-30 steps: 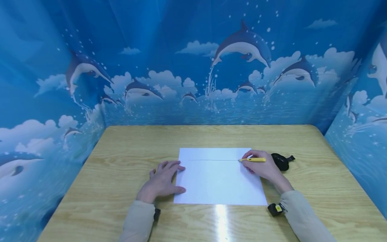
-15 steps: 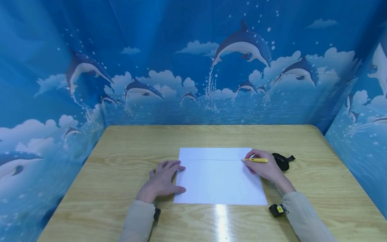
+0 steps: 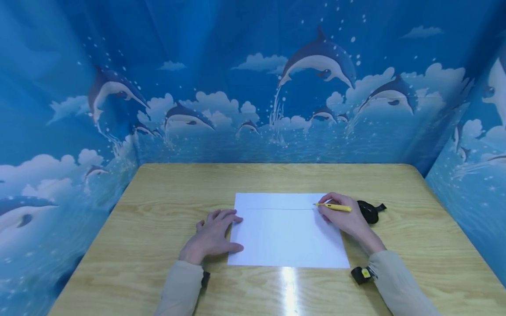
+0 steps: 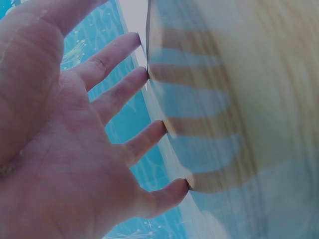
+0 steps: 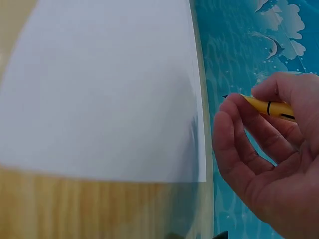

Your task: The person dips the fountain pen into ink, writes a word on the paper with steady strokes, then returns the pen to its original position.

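A white sheet of paper [image 3: 284, 237] lies on the table, with a thin dark horizontal line [image 3: 276, 209] across its upper part. My left hand [image 3: 211, 235] rests at the sheet's left edge, thumb and index finger over the paper, the other fingers on the wood. In the left wrist view the left hand [image 4: 75, 134] has its fingers spread and fingertips down. My right hand [image 3: 344, 216] pinches a yellow pen [image 3: 339, 207] over the sheet's upper right corner. In the right wrist view the pen [image 5: 264, 106] points its dark tip away from the paper surface, apart from it.
A rounded black object with a short tab [image 3: 368, 212] lies just right of my right hand. The wood-grain table [image 3: 166, 188] is bordered by a blue dolphin-print curtain [image 3: 221, 145] behind and at both sides. A light reflection shines near the front.
The line grew slightly rightward, then the pen tip rose off its right end and shifted a little left, tilting the pen. My left hand has stayed in place.
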Demonstrator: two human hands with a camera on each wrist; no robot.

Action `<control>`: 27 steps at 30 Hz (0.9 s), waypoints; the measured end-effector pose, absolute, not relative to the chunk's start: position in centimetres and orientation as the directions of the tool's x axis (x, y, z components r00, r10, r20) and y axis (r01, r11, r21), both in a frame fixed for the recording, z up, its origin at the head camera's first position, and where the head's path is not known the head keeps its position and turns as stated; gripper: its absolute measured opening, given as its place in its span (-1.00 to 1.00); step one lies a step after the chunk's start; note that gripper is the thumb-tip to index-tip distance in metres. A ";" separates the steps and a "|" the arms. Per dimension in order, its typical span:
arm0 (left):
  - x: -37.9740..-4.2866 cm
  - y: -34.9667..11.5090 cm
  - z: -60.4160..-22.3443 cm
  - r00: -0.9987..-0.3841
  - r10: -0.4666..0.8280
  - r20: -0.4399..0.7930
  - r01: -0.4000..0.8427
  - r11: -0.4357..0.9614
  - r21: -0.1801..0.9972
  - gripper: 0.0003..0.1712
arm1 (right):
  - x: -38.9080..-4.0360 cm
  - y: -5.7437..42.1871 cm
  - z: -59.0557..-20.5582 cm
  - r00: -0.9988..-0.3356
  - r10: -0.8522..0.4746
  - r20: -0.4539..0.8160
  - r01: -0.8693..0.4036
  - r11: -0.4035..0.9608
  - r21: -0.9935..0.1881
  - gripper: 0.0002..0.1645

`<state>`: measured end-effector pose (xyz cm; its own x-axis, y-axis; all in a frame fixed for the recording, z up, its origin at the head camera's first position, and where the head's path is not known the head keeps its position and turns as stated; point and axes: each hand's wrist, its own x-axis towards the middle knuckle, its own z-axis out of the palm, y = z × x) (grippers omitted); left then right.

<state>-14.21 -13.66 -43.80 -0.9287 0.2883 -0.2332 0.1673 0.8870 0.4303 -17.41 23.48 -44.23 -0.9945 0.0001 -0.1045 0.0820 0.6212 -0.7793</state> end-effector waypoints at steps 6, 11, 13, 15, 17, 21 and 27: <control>-14.3 -13.7 -43.9 -0.929 0.287 -0.233 0.165 0.886 0.433 -0.20 | -17.9 22.5 -44.2 -0.997 -0.059 -0.058 0.015 0.560 -0.828 -0.76; -14.3 -13.9 -44.0 -0.928 0.294 -0.229 0.172 0.884 0.435 -0.20 | -18.3 21.7 -44.4 -0.996 -0.081 -0.047 -0.006 0.555 -0.832 -0.76; -14.3 -13.9 -44.1 -0.928 0.297 -0.227 0.175 0.882 0.437 -0.20 | -18.5 21.4 -44.5 -0.995 -0.087 -0.044 -0.011 0.552 -0.834 -0.76; -14.3 -13.9 -44.2 -0.927 0.297 -0.227 0.175 0.881 0.439 -0.20 | -18.7 21.1 -44.5 -0.995 -0.095 -0.033 -0.023 0.540 -0.841 -0.75; -14.3 -13.9 -44.2 -0.928 0.296 -0.227 0.174 0.882 0.439 -0.20 | -19.0 20.8 -44.6 -0.994 -0.107 -0.021 -0.038 0.525 -0.850 -0.75; -14.3 -13.9 -44.2 -0.929 0.292 -0.228 0.171 0.883 0.436 -0.20 | -19.4 20.2 -44.7 -0.993 -0.119 -0.007 -0.055 0.507 -0.860 -0.75; -14.4 -13.9 -44.1 -0.927 0.297 -0.228 0.174 0.881 0.440 -0.19 | -20.1 19.5 -45.1 -0.990 -0.136 -0.019 -0.053 0.507 -0.860 -0.76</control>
<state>-14.40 -13.89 -44.06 -0.9272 0.2971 -0.2279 0.1743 0.8811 0.4395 -20.11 19.52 -45.10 -0.9905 -0.1363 -0.0190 -0.0532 0.5068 -0.8604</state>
